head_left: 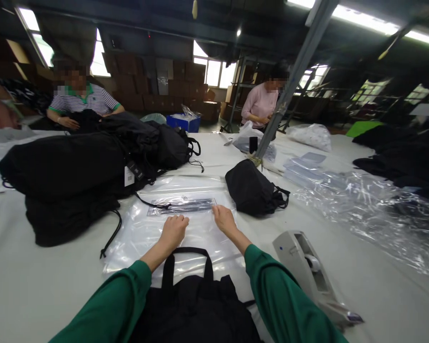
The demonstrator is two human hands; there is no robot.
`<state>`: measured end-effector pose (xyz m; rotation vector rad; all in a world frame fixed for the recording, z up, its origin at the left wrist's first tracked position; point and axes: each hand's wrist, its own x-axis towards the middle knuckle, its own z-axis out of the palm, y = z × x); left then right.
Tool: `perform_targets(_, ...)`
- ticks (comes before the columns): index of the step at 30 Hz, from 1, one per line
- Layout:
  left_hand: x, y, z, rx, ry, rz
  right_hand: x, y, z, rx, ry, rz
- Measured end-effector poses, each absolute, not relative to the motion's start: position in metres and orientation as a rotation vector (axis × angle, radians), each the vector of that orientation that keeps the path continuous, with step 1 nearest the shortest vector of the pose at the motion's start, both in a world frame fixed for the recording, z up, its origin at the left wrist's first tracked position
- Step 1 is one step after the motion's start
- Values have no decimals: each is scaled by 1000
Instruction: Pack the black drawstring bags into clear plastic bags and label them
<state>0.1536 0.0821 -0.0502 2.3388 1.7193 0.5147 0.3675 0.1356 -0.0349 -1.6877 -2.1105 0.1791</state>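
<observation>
Both my hands rest on a stack of clear plastic bags spread on the white table. My left hand is curled, knuckles up, fingers pressed onto the plastic. My right hand also bends down onto the top bag, fingertips at its printed label strip. Whether either hand pinches the film I cannot make out. A black bag with loop handles lies between my green sleeves, close to me.
A pile of black drawstring bags sits at left, a single folded black bag right of the plastic. A grey tape dispenser lies at right. Loose clear film covers the right side. Two people work at the far edge.
</observation>
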Motion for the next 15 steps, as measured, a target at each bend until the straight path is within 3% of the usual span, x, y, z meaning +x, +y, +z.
perform_targets(10, 133, 114, -35, 2259, 1574, 645, 351, 94, -13, -1410, -2326, -56)
perform_targets(15, 127, 107, -28, 2271, 1586, 666, 354, 97, -13, -1523, -2306, -65)
